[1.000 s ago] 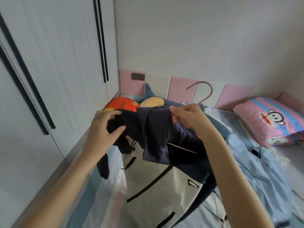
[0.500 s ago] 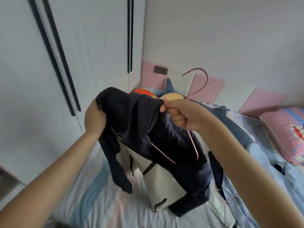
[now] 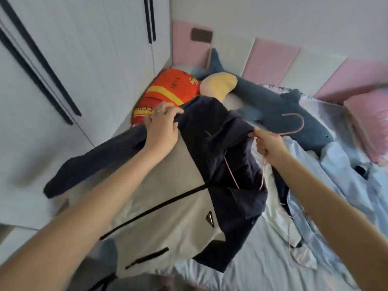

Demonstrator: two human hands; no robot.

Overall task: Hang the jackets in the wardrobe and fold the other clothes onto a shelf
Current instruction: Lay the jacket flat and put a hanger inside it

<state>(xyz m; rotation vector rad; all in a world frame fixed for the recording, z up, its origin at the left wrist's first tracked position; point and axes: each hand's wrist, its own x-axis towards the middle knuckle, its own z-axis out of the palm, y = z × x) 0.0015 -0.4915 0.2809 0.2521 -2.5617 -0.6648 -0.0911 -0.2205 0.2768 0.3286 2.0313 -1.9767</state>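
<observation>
A navy and cream jacket (image 3: 174,198) with black zips hangs spread over the bed, on a thin pink hanger (image 3: 294,128) whose hook points right. My left hand (image 3: 162,128) grips the jacket's left shoulder, where a navy sleeve trails off to the left. My right hand (image 3: 267,143) grips the hanger's neck together with the navy collar; two pink hanger wires run down from it into the jacket. The white wardrobe (image 3: 69,59) with black bar handles stands closed on the left.
A light blue shirt (image 3: 340,185) and white clothes (image 3: 281,223) lie crumpled on the bed to the right. A blue shark plush (image 3: 279,106), an orange cushion (image 3: 168,91) and a pink pillow (image 3: 371,122) lie by the pink padded headboard (image 3: 270,59).
The jacket has swung down and spread out flat, its left sleeve flung left. My hands have moved apart, the right one lower with the hanger. The view has tipped down toward the bed.
</observation>
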